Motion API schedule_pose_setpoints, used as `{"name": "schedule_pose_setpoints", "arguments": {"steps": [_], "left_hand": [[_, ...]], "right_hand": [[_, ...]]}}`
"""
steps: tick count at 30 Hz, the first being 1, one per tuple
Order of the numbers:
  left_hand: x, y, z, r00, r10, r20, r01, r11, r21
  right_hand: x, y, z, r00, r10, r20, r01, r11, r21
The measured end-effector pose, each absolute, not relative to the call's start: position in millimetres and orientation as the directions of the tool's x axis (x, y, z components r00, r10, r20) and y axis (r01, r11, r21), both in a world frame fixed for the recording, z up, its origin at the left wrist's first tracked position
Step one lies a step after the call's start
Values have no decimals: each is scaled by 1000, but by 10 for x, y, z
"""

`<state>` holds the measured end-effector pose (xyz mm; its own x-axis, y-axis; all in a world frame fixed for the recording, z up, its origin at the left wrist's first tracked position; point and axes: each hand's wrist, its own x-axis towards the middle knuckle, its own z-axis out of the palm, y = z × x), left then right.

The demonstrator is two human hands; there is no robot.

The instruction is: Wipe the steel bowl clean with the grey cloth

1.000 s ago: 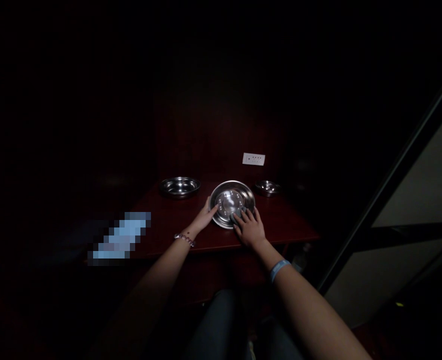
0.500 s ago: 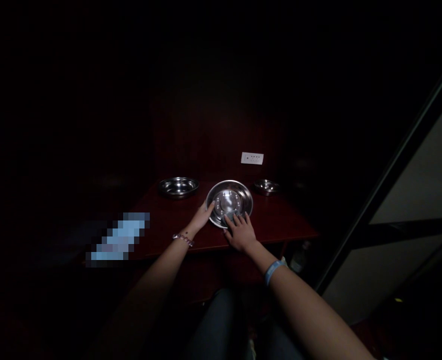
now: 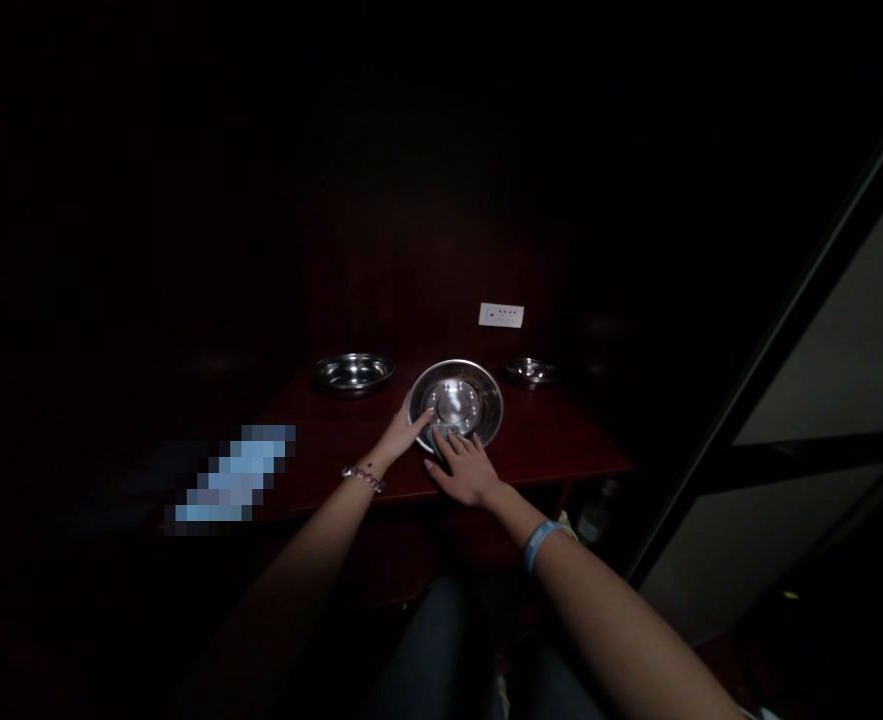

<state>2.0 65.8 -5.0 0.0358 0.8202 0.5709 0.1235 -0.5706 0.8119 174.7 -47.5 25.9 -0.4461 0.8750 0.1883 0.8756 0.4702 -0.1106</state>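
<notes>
A round stainless steel bowl (image 3: 454, 402) is tilted up on the dark red table, its shiny inside facing me. My left hand (image 3: 405, 432) is closed on its left rim, thumb inside and fingers behind. My right hand (image 3: 465, 468) lies against the lower inner wall with fingers spread. Under those fingertips is a dull grey patch that looks like a thin cloth (image 3: 452, 436), mostly hidden and dim. A wider steel dish (image 3: 353, 374) rests to the left, and a smaller steel bowl (image 3: 531, 373) to the right.
The red table (image 3: 561, 440) meets a dark back panel with a white power socket (image 3: 501, 316). A blurred bright blue patch (image 3: 231, 480) lies at left. A bottle (image 3: 595, 515) stands below the table's right side, near a dark-framed pale panel (image 3: 823, 370).
My right hand has slid left and slightly down along the bowl's inner wall. My left hand keeps its hold on the rim. The whole view has shifted slightly.
</notes>
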Motion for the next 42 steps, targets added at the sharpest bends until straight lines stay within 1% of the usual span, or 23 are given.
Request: {"name": "schedule_pose_setpoints", "arguments": {"steps": [2,4,10,18,25,30,34,42], "left_hand": [[4,692,-61,13,826,563,112,-561,820],[-15,720,-68,-11,835,551,104,-547,831],[-37,714,-43,-51,850,525,74,-521,850],[-27,651,1,-59,849,526,82,-521,850],[-23,601,50,-45,848,529,150,-517,843],[-12,564,81,-44,846,531,156,-519,840],[0,556,85,-50,847,529,151,-517,842],[-6,630,14,-54,842,537,124,-528,840]], "right_hand": [[1749,-478,263,-473,861,187,858,498,-124],[1757,-483,269,-497,847,189,846,521,-111],[1814,-477,310,-522,830,197,846,533,-4],[1953,-428,358,-469,858,210,883,460,95],[2014,-418,422,-352,892,285,936,328,127],[1989,-384,400,-315,892,325,948,279,153],[1949,-382,350,-326,890,320,944,293,150],[1769,-489,274,-367,890,269,928,368,48]]}}
